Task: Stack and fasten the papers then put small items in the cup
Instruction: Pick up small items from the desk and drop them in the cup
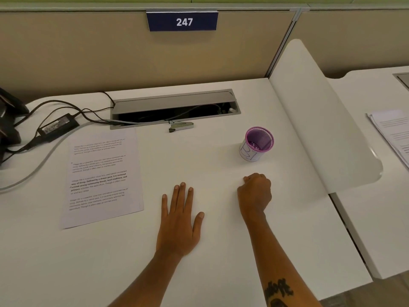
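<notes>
Your right hand [255, 191] sits curled into a closed fist, lower right of centre, knuckles up; whether it encloses any small item cannot be told from this view, since nothing shows between the fingers. Your left hand [180, 218] lies flat and spread at lower centre, palm down on the bare desk [199, 162], holding nothing. Just above the fist, near but not touching it, stands the purple mesh cup [257, 144], upright, mouth open; a few pale specks appear at its bottom, too small to identify. The papers [103, 176] lie at centre left as one squared pile, printed side up, well apart from both hands; whether they are already fastened is not visible, as no staple can be made out. The stapler [180, 126] rests at upper centre, against the front edge of the open cable tray [174, 108]. No loose small items show on the desk. Judgement: the task looks at or near its end, or the fist carries a last item. If so, lift the fist directly over the cup mouth before you release, keep low over the rim so nothing bounces out, and steady the cup with your left hand, since a light mesh cup may tip if knocked.
</notes>
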`<action>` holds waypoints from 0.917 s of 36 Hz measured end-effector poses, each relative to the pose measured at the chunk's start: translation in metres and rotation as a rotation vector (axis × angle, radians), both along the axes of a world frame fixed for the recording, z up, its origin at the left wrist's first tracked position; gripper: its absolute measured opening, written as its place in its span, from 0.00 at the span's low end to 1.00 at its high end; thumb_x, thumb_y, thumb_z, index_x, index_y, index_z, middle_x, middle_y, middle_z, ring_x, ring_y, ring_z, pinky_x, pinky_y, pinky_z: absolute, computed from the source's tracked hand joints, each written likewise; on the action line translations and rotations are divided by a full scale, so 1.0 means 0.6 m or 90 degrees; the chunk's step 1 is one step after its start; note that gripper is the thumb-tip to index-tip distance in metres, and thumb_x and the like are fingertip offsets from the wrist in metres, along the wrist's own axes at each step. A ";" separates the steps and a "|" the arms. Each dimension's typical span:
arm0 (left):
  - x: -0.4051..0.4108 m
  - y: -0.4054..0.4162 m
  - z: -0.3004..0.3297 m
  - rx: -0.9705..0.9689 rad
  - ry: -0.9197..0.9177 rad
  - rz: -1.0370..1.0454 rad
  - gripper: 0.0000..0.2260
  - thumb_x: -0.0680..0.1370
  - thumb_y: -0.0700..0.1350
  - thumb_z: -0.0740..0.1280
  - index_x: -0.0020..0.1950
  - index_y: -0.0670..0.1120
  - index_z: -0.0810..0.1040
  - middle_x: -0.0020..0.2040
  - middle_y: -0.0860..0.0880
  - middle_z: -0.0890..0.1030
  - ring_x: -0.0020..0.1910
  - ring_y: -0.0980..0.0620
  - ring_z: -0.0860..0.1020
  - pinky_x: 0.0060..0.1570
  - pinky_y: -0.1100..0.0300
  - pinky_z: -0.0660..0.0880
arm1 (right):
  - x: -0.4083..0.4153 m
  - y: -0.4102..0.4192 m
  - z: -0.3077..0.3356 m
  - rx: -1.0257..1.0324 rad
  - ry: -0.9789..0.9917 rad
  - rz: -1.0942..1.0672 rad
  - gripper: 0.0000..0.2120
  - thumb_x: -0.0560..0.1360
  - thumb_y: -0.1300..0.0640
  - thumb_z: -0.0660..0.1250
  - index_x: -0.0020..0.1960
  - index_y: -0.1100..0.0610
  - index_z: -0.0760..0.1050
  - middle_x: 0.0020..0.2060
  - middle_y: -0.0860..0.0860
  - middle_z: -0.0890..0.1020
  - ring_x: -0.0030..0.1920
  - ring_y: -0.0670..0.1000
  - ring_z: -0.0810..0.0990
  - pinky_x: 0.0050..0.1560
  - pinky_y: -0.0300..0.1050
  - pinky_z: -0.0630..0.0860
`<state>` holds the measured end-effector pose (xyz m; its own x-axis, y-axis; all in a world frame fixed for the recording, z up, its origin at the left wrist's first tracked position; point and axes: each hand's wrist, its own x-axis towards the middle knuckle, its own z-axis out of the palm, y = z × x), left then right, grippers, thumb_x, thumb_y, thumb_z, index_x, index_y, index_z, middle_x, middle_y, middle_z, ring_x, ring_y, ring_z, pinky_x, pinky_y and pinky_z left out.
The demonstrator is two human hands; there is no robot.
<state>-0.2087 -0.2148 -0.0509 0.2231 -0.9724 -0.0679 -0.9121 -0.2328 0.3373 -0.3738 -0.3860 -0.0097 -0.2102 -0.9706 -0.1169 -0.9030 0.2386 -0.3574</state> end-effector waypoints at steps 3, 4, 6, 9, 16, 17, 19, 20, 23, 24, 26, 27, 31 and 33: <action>0.000 0.000 0.001 0.007 -0.007 0.000 0.33 0.87 0.61 0.51 0.88 0.48 0.46 0.89 0.46 0.44 0.88 0.47 0.42 0.85 0.36 0.49 | 0.000 0.001 -0.002 0.000 0.011 0.016 0.06 0.81 0.61 0.69 0.55 0.63 0.81 0.51 0.58 0.83 0.57 0.59 0.80 0.47 0.51 0.77; 0.000 0.000 0.001 0.009 -0.009 0.000 0.33 0.87 0.61 0.51 0.88 0.48 0.46 0.89 0.46 0.43 0.88 0.47 0.42 0.85 0.37 0.48 | 0.000 0.001 -0.003 0.000 0.016 0.021 0.06 0.81 0.61 0.69 0.55 0.63 0.81 0.51 0.58 0.83 0.56 0.59 0.79 0.48 0.51 0.77; 0.000 0.001 0.001 0.010 -0.011 -0.002 0.33 0.87 0.61 0.51 0.88 0.48 0.45 0.89 0.46 0.43 0.88 0.47 0.42 0.85 0.37 0.48 | -0.001 0.000 -0.006 -0.003 0.029 0.034 0.07 0.81 0.60 0.68 0.55 0.63 0.80 0.51 0.57 0.82 0.56 0.59 0.79 0.48 0.52 0.78; 0.000 0.001 0.002 0.009 -0.007 0.000 0.33 0.87 0.61 0.51 0.88 0.48 0.46 0.89 0.46 0.44 0.88 0.47 0.42 0.85 0.37 0.48 | -0.003 -0.001 -0.010 -0.008 0.061 0.060 0.08 0.83 0.59 0.65 0.56 0.63 0.79 0.51 0.57 0.82 0.56 0.59 0.79 0.49 0.52 0.77; 0.000 0.001 0.000 0.007 -0.007 0.000 0.33 0.87 0.61 0.51 0.88 0.48 0.46 0.89 0.46 0.44 0.88 0.47 0.43 0.85 0.37 0.49 | -0.023 -0.002 -0.033 -0.064 0.115 0.154 0.04 0.81 0.63 0.66 0.50 0.64 0.79 0.44 0.60 0.81 0.46 0.61 0.78 0.42 0.54 0.72; 0.000 0.001 0.000 0.008 -0.008 0.001 0.33 0.87 0.61 0.51 0.88 0.48 0.46 0.89 0.46 0.44 0.88 0.47 0.43 0.85 0.37 0.49 | -0.028 -0.002 -0.032 -0.073 0.115 0.169 0.04 0.80 0.64 0.66 0.48 0.64 0.78 0.43 0.59 0.81 0.44 0.61 0.77 0.41 0.54 0.71; 0.000 0.001 0.001 0.007 -0.009 0.001 0.33 0.87 0.61 0.50 0.88 0.48 0.46 0.89 0.46 0.44 0.88 0.47 0.43 0.85 0.37 0.49 | -0.040 -0.006 -0.028 -0.067 0.102 0.194 0.03 0.80 0.66 0.66 0.47 0.62 0.77 0.43 0.58 0.80 0.43 0.60 0.76 0.42 0.53 0.70; 0.000 0.001 0.001 0.007 -0.008 0.000 0.33 0.87 0.61 0.50 0.88 0.48 0.46 0.89 0.46 0.44 0.88 0.47 0.43 0.85 0.37 0.49 | -0.048 -0.010 -0.025 -0.051 0.086 0.200 0.03 0.80 0.66 0.65 0.49 0.62 0.78 0.44 0.58 0.80 0.45 0.59 0.76 0.44 0.53 0.70; 0.000 0.001 0.001 0.009 -0.007 0.000 0.33 0.87 0.61 0.50 0.88 0.48 0.46 0.89 0.46 0.44 0.88 0.47 0.43 0.85 0.37 0.49 | -0.066 -0.028 -0.003 -0.007 -0.024 0.164 0.06 0.79 0.66 0.64 0.53 0.62 0.80 0.50 0.58 0.82 0.53 0.61 0.79 0.52 0.53 0.75; 0.000 0.001 0.001 0.009 -0.009 -0.001 0.33 0.87 0.61 0.50 0.88 0.48 0.46 0.89 0.46 0.43 0.88 0.47 0.42 0.85 0.37 0.49 | -0.071 -0.038 0.010 0.004 -0.074 0.129 0.06 0.80 0.66 0.64 0.53 0.63 0.80 0.51 0.59 0.83 0.55 0.62 0.80 0.53 0.51 0.75; 0.000 0.001 0.002 0.009 -0.009 -0.001 0.33 0.87 0.61 0.50 0.88 0.48 0.46 0.89 0.46 0.43 0.88 0.48 0.42 0.85 0.37 0.49 | -0.078 -0.057 0.041 0.014 -0.134 0.077 0.07 0.82 0.63 0.64 0.52 0.64 0.80 0.52 0.60 0.84 0.56 0.61 0.81 0.51 0.47 0.72; 0.000 0.001 0.003 0.009 -0.009 -0.002 0.33 0.87 0.61 0.50 0.88 0.48 0.46 0.89 0.46 0.44 0.88 0.48 0.42 0.85 0.37 0.49 | -0.080 -0.066 0.058 0.006 -0.149 0.073 0.08 0.83 0.62 0.64 0.51 0.65 0.80 0.52 0.60 0.84 0.54 0.61 0.81 0.51 0.48 0.72; 0.000 0.001 0.003 0.014 -0.012 -0.003 0.33 0.87 0.61 0.50 0.88 0.48 0.45 0.89 0.46 0.43 0.88 0.48 0.41 0.85 0.37 0.49 | -0.080 -0.100 0.121 -0.056 -0.198 0.087 0.10 0.85 0.59 0.62 0.49 0.62 0.77 0.47 0.56 0.82 0.47 0.55 0.76 0.47 0.47 0.70; 0.001 0.001 0.003 0.015 -0.010 -0.003 0.33 0.87 0.61 0.50 0.88 0.48 0.45 0.89 0.46 0.43 0.88 0.48 0.41 0.85 0.37 0.49 | -0.075 -0.121 0.143 -0.079 -0.218 0.090 0.10 0.85 0.58 0.62 0.50 0.62 0.78 0.46 0.53 0.80 0.47 0.55 0.76 0.47 0.46 0.69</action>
